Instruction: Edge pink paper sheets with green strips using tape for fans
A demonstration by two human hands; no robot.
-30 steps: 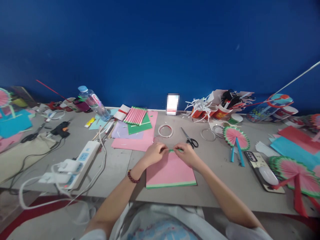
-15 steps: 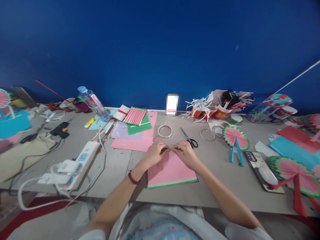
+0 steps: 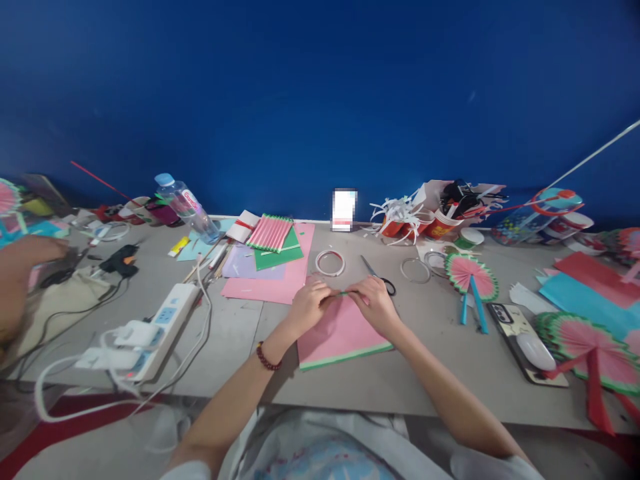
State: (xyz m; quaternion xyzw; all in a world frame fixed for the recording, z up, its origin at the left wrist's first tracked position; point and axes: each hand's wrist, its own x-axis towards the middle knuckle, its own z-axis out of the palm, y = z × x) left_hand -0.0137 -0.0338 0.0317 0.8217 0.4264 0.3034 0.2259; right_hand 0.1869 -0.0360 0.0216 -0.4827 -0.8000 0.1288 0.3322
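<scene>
A pink sheet of paper (image 3: 340, 337) with a green strip along its near edge lies in front of me. My left hand (image 3: 314, 304) pinches its far edge, where a bit of green shows between the hands. My right hand (image 3: 373, 303) grips the same edge a little to the right, fingers closed. The fingertips partly cover that edge, so I cannot tell how far it is folded. Just beyond my right hand lie black-handled scissors (image 3: 389, 287), partly hidden by it. A roll of white tape (image 3: 331, 263) lies beyond my left hand.
Pleated pink-and-green paper (image 3: 271, 233) rests on coloured sheets at left, near a bottle (image 3: 187, 208). A power strip (image 3: 167, 327) with cables stands left. Paper fans (image 3: 473, 277) and a phone (image 3: 507, 327) lie right. Another person's arm (image 3: 33, 280) reaches in at far left.
The pink sheet's near edge has shifted slightly away from me and tilted. Both hands keep hold of the far edge. Another person's arm has come into view at far left.
</scene>
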